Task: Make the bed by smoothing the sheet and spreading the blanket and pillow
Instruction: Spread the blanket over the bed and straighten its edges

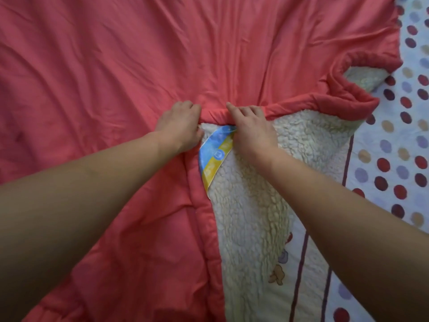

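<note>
At the blanket's [116, 66] rolled hem [301, 105], both hands gripped

The blanket was coral-red, smooth and faintly shiny, creased with long shallow wrinkles, and it covered nearly everything to the left and ahead. Its near right corner was turned back, showing a cream underside [255, 205] of curly, woolly fleece below the padded, rounded hem. A glossy blue and yellow ribbon [216, 156] ran slantwise over the fleece, between the two wrists. To the right the sheet [394, 135] showed, white with red, lilac and tan dots, and nearer lay a pale band [299, 263] with dark stripes and small cartoon figures.

Both bare arms reached forward, nearly straight. The left hand [178, 126] had its fingers curled over the rolled hem, gripping it, knuckles up. The right hand [250, 133], just beside it, clutched the same hem, fingers bent over the roll and palm down on the fleece.
</note>
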Demonstrator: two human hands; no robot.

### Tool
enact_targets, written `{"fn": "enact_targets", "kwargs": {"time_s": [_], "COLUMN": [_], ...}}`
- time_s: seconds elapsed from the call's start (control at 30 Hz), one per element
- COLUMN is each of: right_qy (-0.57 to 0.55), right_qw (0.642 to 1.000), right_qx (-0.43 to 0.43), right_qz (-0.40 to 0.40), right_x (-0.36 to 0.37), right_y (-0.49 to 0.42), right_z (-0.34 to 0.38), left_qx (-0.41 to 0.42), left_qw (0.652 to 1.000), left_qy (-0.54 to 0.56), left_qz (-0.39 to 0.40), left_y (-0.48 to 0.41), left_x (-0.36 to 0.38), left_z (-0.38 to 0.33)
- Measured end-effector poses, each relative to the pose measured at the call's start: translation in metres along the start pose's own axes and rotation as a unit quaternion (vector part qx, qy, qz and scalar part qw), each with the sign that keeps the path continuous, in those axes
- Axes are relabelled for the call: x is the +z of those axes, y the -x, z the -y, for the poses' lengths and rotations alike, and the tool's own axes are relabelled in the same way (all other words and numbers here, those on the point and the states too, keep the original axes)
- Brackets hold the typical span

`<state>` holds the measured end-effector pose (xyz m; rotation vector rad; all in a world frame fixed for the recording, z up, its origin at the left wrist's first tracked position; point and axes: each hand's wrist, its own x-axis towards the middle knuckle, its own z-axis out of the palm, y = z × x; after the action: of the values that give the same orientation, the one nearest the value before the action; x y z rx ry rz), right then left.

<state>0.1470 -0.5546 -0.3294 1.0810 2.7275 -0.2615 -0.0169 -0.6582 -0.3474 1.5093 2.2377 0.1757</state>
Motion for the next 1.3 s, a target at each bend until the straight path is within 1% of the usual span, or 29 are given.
{"fn": "enact_targets", "kwargs": {"time_s": [0.07, 0.2, 0.3, 0.37, 0.53, 0.73, 0.83, 1.07, 1.2, 1.3], "right_qy": [0.011, 0.027, 0.030, 0.027, 0.026, 0.019, 0.009, 0.015, 0.017, 0.012], "right_qw": [1.000, 0.999, 0.999, 0.999, 0.999, 0.999, 0.998, 0.996, 0.994, 0.992], "right_qx": [0.003, -0.003, -0.008, -0.014, -0.024, -0.012, 0.000, 0.030, 0.063, 0.085], "right_qz": [-0.008, -0.020, -0.020, -0.023, -0.030, -0.039, -0.059, -0.088, -0.093, -0.091], "right_x": [0.003, -0.001, -0.004, -0.007, -0.014, -0.021, -0.024, -0.024, -0.018, -0.012], "right_y": [0.002, 0.004, 0.014, 0.023, 0.056, 0.106, 0.130, 0.199, 0.244, 0.275], "right_z": [0.001, 0.001, -0.001, -0.002, -0.014, -0.038, -0.053, -0.100, -0.128, -0.148], "left_qx": [0.004, 0.021, 0.023, 0.020, 0.047, 0.077, 0.089, 0.127, 0.156, 0.193], "left_qw": [1.000, 0.996, 0.995, 0.994, 0.989, 0.981, 0.978, 0.977, 0.966, 0.960], "left_qy": [-0.016, 0.079, 0.098, 0.103, 0.142, 0.174, 0.185, 0.156, 0.172, 0.143], "left_qz": [-0.019, -0.025, -0.021, -0.015, 0.017, 0.038, 0.044, 0.067, 0.112, 0.143], "left_y": [0.003, 0.010, 0.019, 0.028, 0.057, 0.094, 0.109, 0.138, 0.157, 0.171], "left_x": [0.002, 0.002, -0.001, -0.003, 0.003, 0.006, 0.007, 0.021, 0.035, 0.046], "left_z": [-0.001, -0.006, -0.012, -0.017, -0.042, -0.091, -0.117, -0.188, -0.228, -0.255]}}
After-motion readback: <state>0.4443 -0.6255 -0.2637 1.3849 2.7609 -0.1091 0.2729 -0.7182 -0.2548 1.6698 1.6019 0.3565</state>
